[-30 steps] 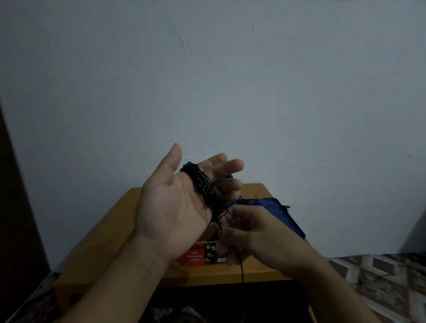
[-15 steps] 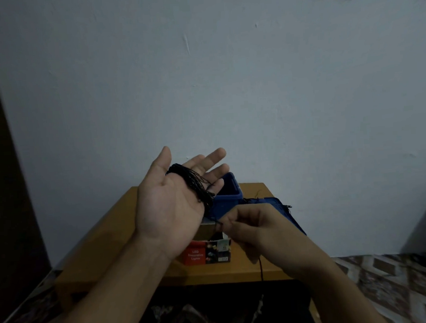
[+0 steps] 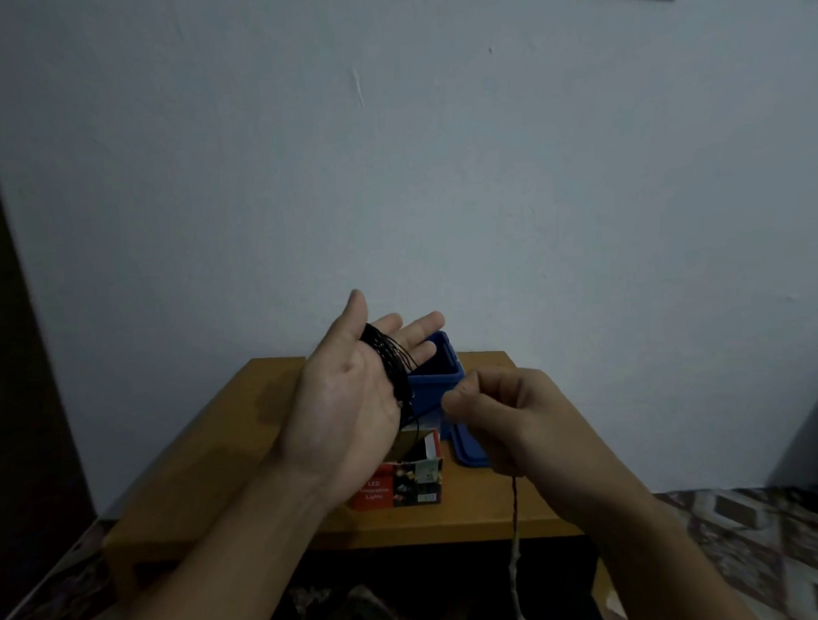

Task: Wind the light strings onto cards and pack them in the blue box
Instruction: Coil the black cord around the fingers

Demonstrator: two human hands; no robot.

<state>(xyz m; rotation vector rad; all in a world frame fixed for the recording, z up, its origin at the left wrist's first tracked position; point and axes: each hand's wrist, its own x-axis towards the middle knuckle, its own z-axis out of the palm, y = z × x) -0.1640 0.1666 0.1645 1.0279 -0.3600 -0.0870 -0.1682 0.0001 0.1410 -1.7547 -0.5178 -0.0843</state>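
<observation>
1. The left hand [image 3: 350, 398] is held flat and released, palm up, with the black light string [image 3: 391, 363] looped many times around its fingers; nothing pinches the coil, so a tilt of the hand could let the loops slide off.
2. The right hand [image 3: 502, 414] has a clenched grip on the free run of string, which trails down past the worktop [image 3: 207, 467] edge. A hard pull could drag the coil off or tangle it.
3. The hanging tail could snag on the worktop edge below.
4. The blue box [image 3: 437, 379] stands open just behind the hands, its lid [image 3: 469, 449] beside it, near the red carton [image 3: 397, 488]; a swinging wrist could knock either.
5. No card is visible, so the winding may need redoing.
</observation>
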